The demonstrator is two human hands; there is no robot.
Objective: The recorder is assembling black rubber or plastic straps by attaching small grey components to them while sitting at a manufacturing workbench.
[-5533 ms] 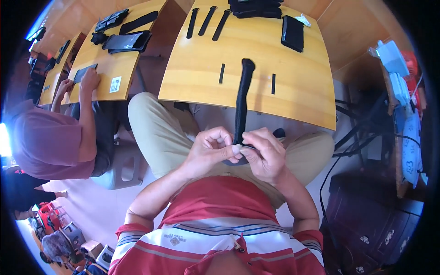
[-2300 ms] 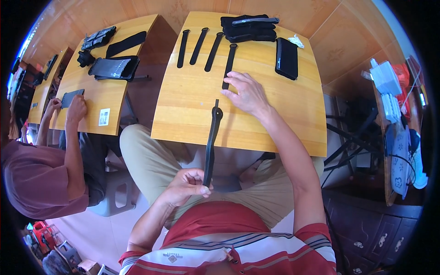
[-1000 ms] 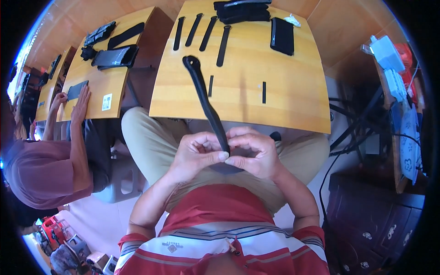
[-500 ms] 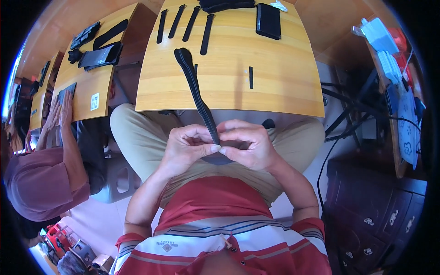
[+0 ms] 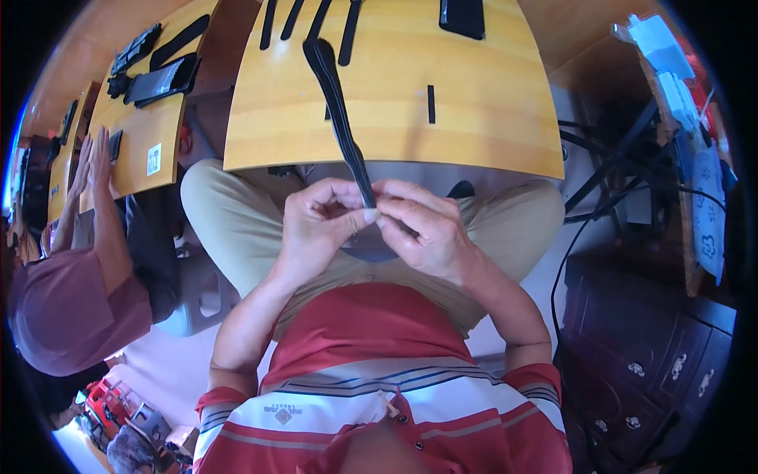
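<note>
A long black strap (image 5: 338, 110) with pale stitching lines rises from my hands and leans to the left over the table's front edge. Its rounded far end is higher than the near one in the picture. My left hand (image 5: 320, 225) pinches the near end between thumb and fingers. Right beside it, my right hand (image 5: 430, 229) has its thumb and fingertips closed on the same end. The fingers cover that end, so its tip is hidden. Both hands are above my lap, just short of the table.
On the wooden table (image 5: 489, 142) lie several black straps (image 5: 351, 31), a short black strip (image 5: 432, 104) and a flat black item (image 5: 463, 17). A co-worker (image 5: 71, 308) sits at another table on the left. Dark drawers (image 5: 632, 371) and cables are at right.
The view has shifted, so the table and my hands appear higher in the picture. My right fingers have changed position slightly at the strap's end; both hands keep hold of it.
</note>
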